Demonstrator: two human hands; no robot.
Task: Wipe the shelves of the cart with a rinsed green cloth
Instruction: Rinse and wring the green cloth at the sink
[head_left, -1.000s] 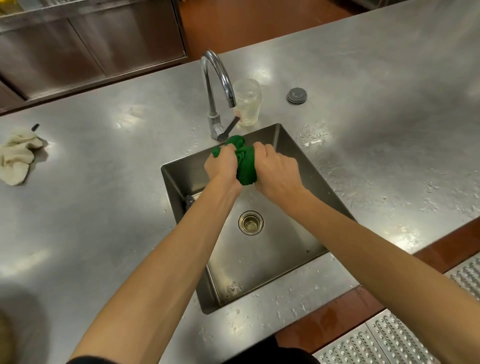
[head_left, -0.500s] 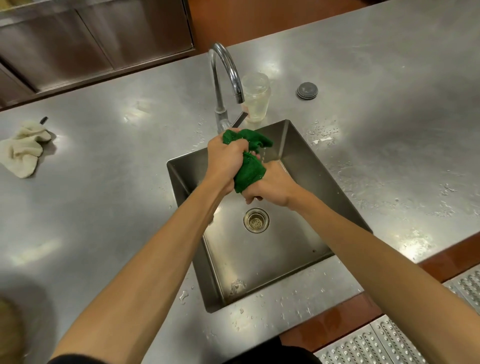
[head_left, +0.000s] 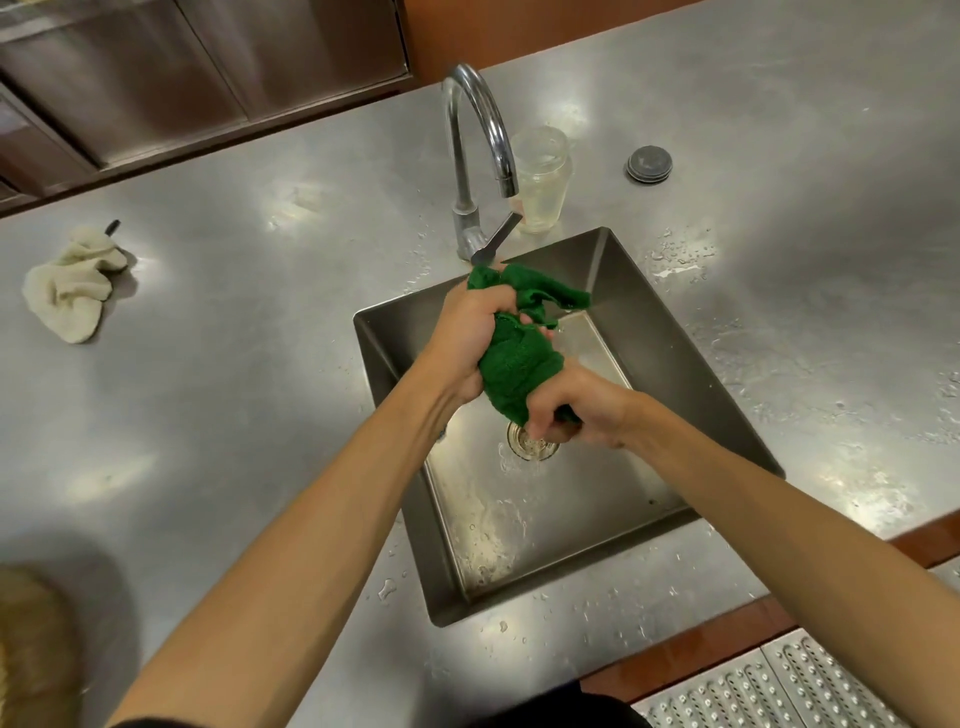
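My left hand (head_left: 470, 332) and right hand (head_left: 587, 413) each have fingers clamped round the twisted green cloth (head_left: 519, 364) over the sink (head_left: 654, 332).

left hand (head_left: 470, 338) and forearm: bare up to black sleeve edge (head_left: 145, 724) | right hand (head_left: 592, 415) and forearm: bare | black garment (head_left: 561, 709) on near side of sink (head_left: 675, 332)

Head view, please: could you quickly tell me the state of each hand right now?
Left hand: closed, gripping the upper end of the green cloth.
Right hand: closed, gripping the cloth's lower end above the sink.
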